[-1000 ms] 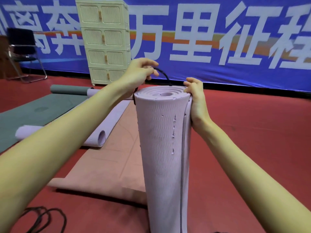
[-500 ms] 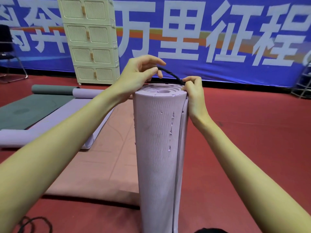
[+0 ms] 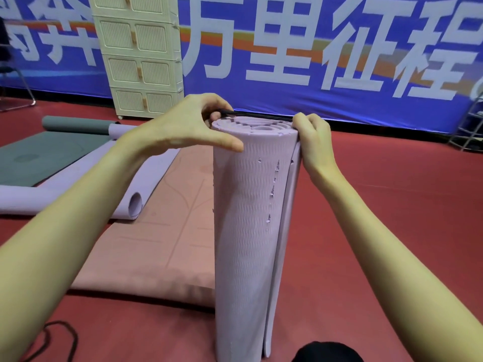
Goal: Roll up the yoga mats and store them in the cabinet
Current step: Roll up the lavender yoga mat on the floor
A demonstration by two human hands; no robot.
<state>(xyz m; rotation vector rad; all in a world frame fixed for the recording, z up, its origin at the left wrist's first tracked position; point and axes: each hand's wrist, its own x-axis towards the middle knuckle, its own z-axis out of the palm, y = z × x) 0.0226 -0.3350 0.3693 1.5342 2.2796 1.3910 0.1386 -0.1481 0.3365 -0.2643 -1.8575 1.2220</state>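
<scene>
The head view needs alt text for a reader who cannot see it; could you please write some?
A person's left hand and right hand stretch a black band across the top of an upright rolled lilac yoga mat. Behind lie a flat pink mat and a cream cabinet.

Both hands (image 3: 183,126) (image 3: 312,138) raised, fingers pinched

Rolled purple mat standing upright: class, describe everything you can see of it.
The rolled purple mat stands on end on the red floor, tightly coiled, with a spiral top. Its foam-like surface has a wavy texture and small nicks; the outer flap runs down its right side. The left hand and right hand stretch a black cord over its top.
</scene>
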